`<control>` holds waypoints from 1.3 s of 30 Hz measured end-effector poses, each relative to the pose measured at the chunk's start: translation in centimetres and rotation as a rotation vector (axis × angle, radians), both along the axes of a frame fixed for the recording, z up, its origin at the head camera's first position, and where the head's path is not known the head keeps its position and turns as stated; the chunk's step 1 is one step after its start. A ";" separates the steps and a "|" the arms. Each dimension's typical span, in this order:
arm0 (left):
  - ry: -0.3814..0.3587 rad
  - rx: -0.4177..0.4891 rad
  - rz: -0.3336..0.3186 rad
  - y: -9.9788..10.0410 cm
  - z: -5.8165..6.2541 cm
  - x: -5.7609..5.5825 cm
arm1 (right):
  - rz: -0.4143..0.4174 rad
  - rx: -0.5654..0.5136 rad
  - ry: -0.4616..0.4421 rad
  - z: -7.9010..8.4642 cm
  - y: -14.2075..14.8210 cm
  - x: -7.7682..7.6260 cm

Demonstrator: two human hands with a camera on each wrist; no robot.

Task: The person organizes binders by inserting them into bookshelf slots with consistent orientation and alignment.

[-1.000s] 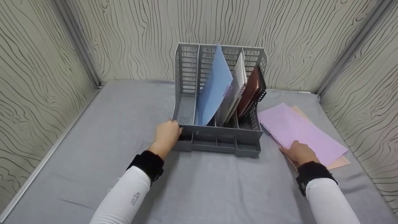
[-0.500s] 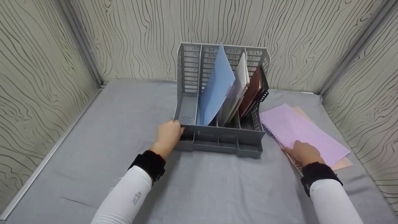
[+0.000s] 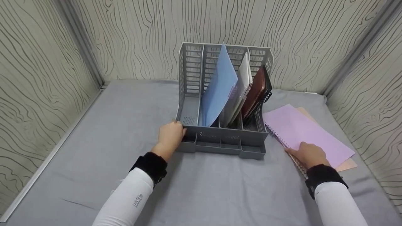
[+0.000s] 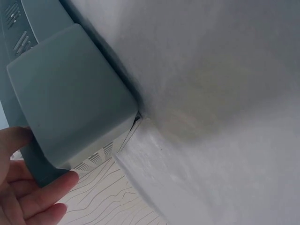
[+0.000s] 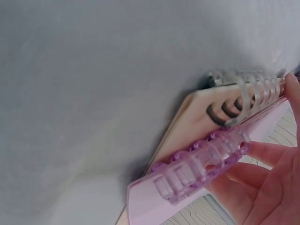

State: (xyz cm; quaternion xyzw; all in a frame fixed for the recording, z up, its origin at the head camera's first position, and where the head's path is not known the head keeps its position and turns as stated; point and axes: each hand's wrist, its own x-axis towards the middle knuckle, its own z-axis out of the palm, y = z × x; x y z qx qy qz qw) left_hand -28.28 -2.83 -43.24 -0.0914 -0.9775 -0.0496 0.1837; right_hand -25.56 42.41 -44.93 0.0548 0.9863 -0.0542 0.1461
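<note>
My left hand [image 3: 169,136] grips the front left corner of a grey file organizer [image 3: 232,135]; in the left wrist view, the thumb [image 4: 16,139] and fingers lie on either side of its edge. A purple loose-leaf notebook [image 3: 301,127] lies flat on top of a peach notebook [image 3: 348,164], to the right of the organizer. My right hand [image 3: 309,154] pinches the purple notebook at its bound edge. In the right wrist view, its fingers reach the purple binding rings [image 5: 187,171], while the thumb is by the peach notebook's clear rings [image 5: 258,96].
Upright in the organizer stand a blue notebook [image 3: 218,89], pale notebooks [image 3: 242,78], a brown notebook [image 3: 255,89] and a black one [image 3: 267,82]. Small compartments [image 3: 230,146] run along its front. Grey cloth [image 3: 125,125] covers the table, with patterned panels [image 3: 141,40] around it.
The head view has shifted slightly, moving everything a little to the right in it. Both hands keep their holds on the organizer and the purple notebook.
</note>
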 end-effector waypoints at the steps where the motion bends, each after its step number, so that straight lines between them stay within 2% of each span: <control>1: -0.006 0.001 0.002 0.0 0.0 0.0 | 0.001 -0.002 0.001 0.1 0.0 0.1; 6: -0.021 0.004 0.003 0.0 0.0 -0.1 | 0.016 -0.026 0.017 0.2 -0.1 0.2; 11: -0.001 0.002 -0.001 0.0 -0.2 -0.2 | 0.026 -0.045 -0.005 0.0 -0.5 -0.1; 14: -0.007 0.004 -0.004 0.0 -0.3 -0.2 | 0.035 -0.021 -0.003 -0.4 -0.9 -0.2; 19: -0.029 0.010 -0.002 0.0 -0.2 -0.2 | 0.083 0.067 0.111 -0.9 -1.6 0.1; 23: -0.028 0.011 0.006 0.0 0.0 -0.1 | 0.085 0.080 0.195 -0.9 -1.8 0.2; 32: -0.040 0.014 0.006 -0.1 0.2 -0.1 | 0.066 0.068 0.309 1.0 -1.1 0.7; 39: -0.066 0.021 -0.001 0.0 0.1 -0.1 | -0.006 0.065 0.352 2.7 -0.7 1.3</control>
